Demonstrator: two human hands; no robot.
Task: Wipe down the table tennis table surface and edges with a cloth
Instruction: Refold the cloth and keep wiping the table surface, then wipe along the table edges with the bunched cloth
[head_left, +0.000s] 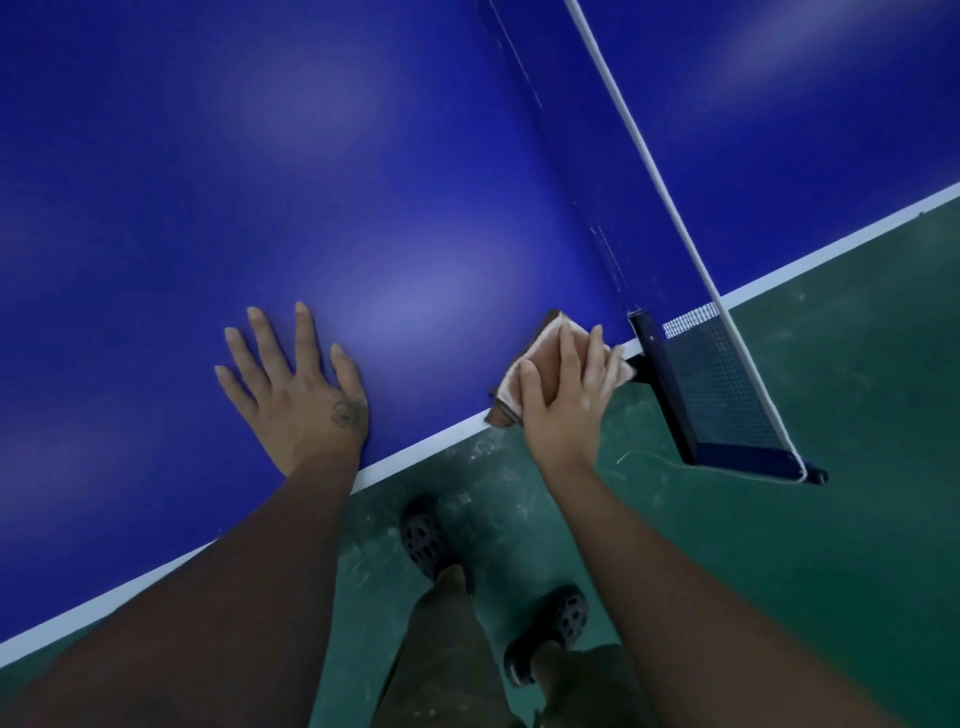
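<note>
Head: right hand (565, 396) presses cloth (537, 347) on table (363, 197) edge.

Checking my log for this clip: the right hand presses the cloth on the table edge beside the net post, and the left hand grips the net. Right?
Not quite. The head view shows the left hand lying flat on the blue table, clear of the net. The right hand does press the cloth at the edge beside the net post.
</note>
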